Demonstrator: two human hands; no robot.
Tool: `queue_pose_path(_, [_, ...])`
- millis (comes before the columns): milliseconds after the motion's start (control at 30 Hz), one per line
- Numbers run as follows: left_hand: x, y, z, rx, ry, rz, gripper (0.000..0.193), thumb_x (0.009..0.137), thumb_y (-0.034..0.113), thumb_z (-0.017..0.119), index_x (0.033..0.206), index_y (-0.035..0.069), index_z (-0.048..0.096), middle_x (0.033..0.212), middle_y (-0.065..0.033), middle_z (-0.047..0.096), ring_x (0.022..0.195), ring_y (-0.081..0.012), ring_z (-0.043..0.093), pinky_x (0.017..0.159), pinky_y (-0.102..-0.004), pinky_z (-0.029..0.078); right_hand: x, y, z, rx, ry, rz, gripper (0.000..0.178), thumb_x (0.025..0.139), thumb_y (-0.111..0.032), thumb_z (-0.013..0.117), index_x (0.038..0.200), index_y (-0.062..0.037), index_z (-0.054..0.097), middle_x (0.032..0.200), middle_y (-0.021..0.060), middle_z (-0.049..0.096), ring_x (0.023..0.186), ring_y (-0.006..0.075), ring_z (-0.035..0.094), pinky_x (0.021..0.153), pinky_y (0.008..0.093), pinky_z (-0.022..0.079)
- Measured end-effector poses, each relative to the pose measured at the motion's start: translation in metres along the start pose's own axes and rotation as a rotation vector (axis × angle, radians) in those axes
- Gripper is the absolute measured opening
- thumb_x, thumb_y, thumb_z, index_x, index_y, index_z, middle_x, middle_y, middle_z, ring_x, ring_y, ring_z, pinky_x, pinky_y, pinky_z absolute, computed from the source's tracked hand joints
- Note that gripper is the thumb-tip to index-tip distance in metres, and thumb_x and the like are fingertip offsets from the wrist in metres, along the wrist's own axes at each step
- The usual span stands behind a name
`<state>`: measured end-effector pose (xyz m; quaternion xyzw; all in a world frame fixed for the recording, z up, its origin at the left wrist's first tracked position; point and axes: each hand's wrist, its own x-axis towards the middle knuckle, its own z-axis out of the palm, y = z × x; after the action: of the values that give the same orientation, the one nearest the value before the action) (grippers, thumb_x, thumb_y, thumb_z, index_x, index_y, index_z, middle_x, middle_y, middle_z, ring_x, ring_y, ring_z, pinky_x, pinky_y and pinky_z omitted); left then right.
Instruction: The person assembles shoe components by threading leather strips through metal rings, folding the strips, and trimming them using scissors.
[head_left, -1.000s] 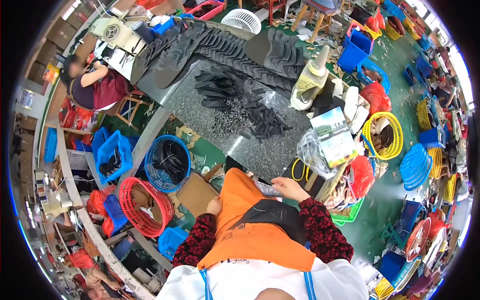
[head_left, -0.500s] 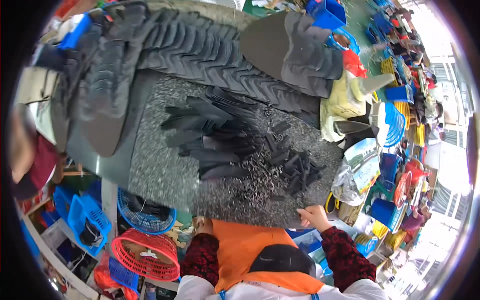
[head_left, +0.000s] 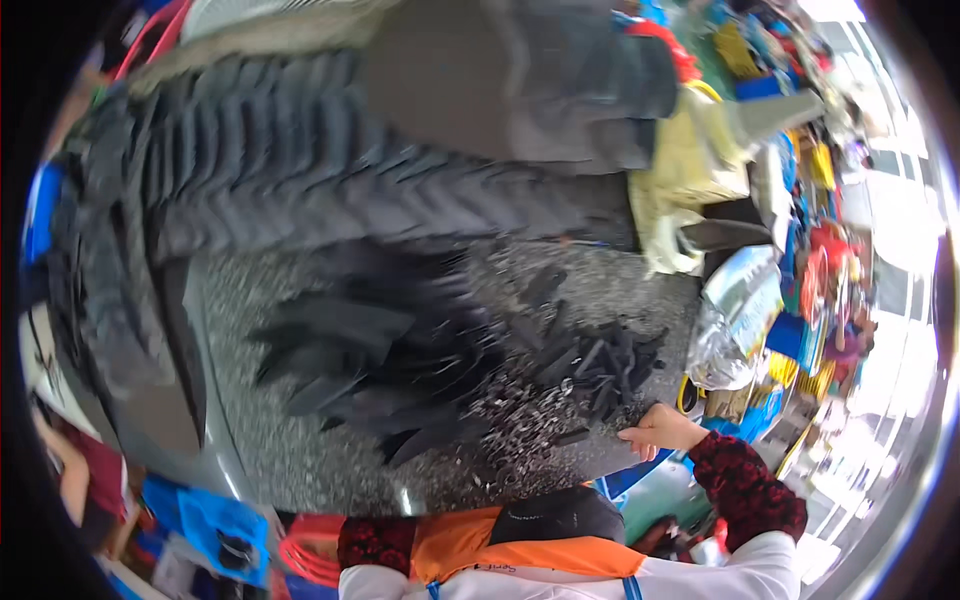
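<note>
My right hand (head_left: 665, 432) is at the near right corner of the dark speckled tabletop (head_left: 235, 370), its fingers closed on the edge. Only the dark red patterned sleeve (head_left: 375, 545) of my left arm shows; the hand itself is hidden below the near edge. In front of me lies a loose heap of thin black curved strips (head_left: 350, 340). To its right are short black offcuts (head_left: 610, 365), just beyond my right hand. Small pale-and-dark scraps (head_left: 515, 410) are scattered between the heap and that hand.
Overlapping rows of dark grey curved pieces (head_left: 300, 210) line the far side, with a larger stack (head_left: 440, 80) on top. More pieces (head_left: 150, 390) lie at left. A yellowish wrapped machine part (head_left: 700, 160) and clear plastic bag (head_left: 725, 350) stand at right. Another person's arm (head_left: 65, 460) shows at left.
The view has shifted, so the tabletop and heap sit lower and further left. My left hand, partly visible before at the near edge, has dropped out of sight. My right hand stays at the corner.
</note>
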<state>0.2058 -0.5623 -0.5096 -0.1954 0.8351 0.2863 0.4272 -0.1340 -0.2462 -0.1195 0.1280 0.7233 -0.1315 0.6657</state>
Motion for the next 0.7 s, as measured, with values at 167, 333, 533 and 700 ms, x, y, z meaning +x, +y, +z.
queue_pose_path(167, [0.035,-0.051,-0.042,0.054,0.012,0.044,0.037,0.093,0.032,0.048,0.118,0.011,0.066,0.134,-0.0182,0.053,0.128,-0.0360,0.042,0.100,-0.0504,0.039,0.008,-0.007,0.002,-0.110,-0.074,-0.132,0.061,0.096,-0.049,0.051,0.072,0.0035,0.070,0.063,0.0117,0.068,0.057,0.0194,0.069,0.056,0.0303,0.056])
queue_pose_path(333, [0.084,-0.058,-0.083,0.110,0.069,0.182,0.039,0.093,0.034,0.049,0.118,0.010,0.065,0.133,-0.0196,0.053,0.126,-0.0370,0.044,0.099,-0.0496,0.040,-0.006,0.023,0.021,-0.004,0.128,-0.299,0.062,0.097,-0.047,0.050,0.069,0.0056,0.068,0.062,0.0131,0.068,0.053,0.0197,0.067,0.053,0.0300,0.056])
queue_pose_path(533, [0.086,-0.106,-0.094,0.104,0.135,0.249,0.041,0.093,0.037,0.049,0.118,0.009,0.065,0.131,-0.0214,0.055,0.124,-0.0382,0.047,0.098,-0.0488,0.041,0.039,0.091,0.122,-0.008,1.507,-0.943,0.039,0.089,-0.020,0.066,0.059,-0.0038,0.048,0.055,0.0133,0.044,0.050,0.0338,0.048,0.046,0.0401,0.036])
queue_pose_path(700, [0.051,-0.138,-0.101,0.075,0.182,0.204,0.043,0.092,0.039,0.050,0.117,0.008,0.065,0.129,-0.0229,0.055,0.122,-0.0391,0.049,0.097,-0.0481,0.042,0.135,0.265,0.222,0.467,1.815,-0.055,0.032,0.095,-0.027,0.054,0.075,-0.0032,0.058,0.072,0.0181,0.063,0.065,0.0392,0.061,0.057,0.0464,0.045])
